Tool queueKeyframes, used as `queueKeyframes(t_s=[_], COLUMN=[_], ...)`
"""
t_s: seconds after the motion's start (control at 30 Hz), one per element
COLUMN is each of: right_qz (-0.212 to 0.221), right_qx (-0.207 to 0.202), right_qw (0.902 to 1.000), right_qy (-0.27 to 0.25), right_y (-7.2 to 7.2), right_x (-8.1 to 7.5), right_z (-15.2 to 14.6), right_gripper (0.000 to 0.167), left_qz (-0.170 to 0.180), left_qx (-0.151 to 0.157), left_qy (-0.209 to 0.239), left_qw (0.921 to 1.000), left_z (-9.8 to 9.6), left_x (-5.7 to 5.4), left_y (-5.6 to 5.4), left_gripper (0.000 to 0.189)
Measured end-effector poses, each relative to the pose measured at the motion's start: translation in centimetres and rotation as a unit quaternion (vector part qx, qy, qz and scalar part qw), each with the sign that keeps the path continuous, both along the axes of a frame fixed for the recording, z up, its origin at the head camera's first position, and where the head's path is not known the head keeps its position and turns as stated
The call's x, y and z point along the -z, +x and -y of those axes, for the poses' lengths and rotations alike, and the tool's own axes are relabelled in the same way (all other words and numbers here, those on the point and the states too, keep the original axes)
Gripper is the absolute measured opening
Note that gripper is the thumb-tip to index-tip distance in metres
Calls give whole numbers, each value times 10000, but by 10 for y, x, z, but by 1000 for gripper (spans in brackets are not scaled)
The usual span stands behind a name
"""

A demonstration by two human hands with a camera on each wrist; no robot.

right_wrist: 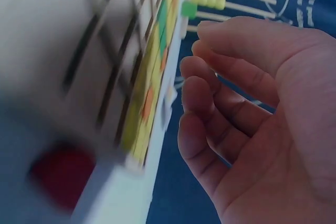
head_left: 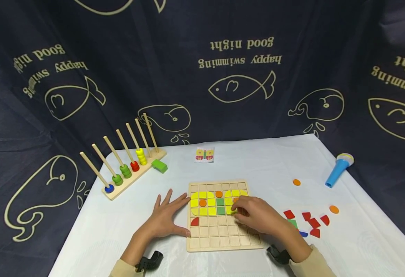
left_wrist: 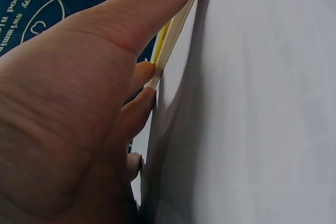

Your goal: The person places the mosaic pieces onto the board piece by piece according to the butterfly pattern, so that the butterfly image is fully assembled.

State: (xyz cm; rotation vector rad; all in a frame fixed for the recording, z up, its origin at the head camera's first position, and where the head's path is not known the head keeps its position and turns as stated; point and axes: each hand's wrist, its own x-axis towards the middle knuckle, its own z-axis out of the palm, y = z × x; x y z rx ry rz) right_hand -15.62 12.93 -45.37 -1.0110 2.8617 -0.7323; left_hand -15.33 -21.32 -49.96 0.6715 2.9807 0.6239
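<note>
A wooden grid board (head_left: pixel 214 242) lies on the table, holding yellow, orange and green tiles in its upper rows. One red quarter-round tile (head_left: pixel 195 221) sits in its left column. My left hand (head_left: pixel 164 217) is spread at the board's left edge, thumb low and fingertips higher up. In the left wrist view, its thumb and fingers meet the board's wooden edge (left_wrist: pixel 176 32). Over the right part of the board hovers my right hand (head_left: pixel 258 213), fingers loosely bent. The right wrist view shows nothing between its fingertips (right_wrist: pixel 197 95), which are apart from the tiles.
Right of the board lie several loose red tiles (head_left: pixel 314 223), a green tile (head_left: pixel 293 223) and orange discs (head_left: pixel 334 209). A blue toy microphone (head_left: pixel 337 173) lies farther right. Back left stand a peg-and-bead rack (head_left: pixel 133 179) and a green block (head_left: pixel 159 166). A butterfly card (head_left: pixel 204 155) lies behind the board.
</note>
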Motion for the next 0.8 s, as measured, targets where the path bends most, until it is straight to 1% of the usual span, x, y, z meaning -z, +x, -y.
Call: queueKeyframes(t_s=[0.13,0.27,0.53,0.7,0.8], right_qz=[112,205,368,639,859], right_qx=[254,488,1316,1530,1568], right_qw=[9996,9984,9906,9861,9839], right_qy=[-82,-178,-105,-85,-4], right_y=[3,3,0,0,3], right_x=[3,6,7,7,9], right_z=[-22,-39,-75,-102,-114], right_gripper=[11,12,21,28,29], left_qz=[26,26,-32,46,112], left_qx=[-12,-15,14,6,0], left_qy=[26,63,53,77,88], left_qw=[10000,10000,10000,10000,9999], left_z=[0,0,0,0,0], left_x=[-1,0,2,1,1], left_y=[0,0,0,0,0], left_gripper=[114,114,113,113,113])
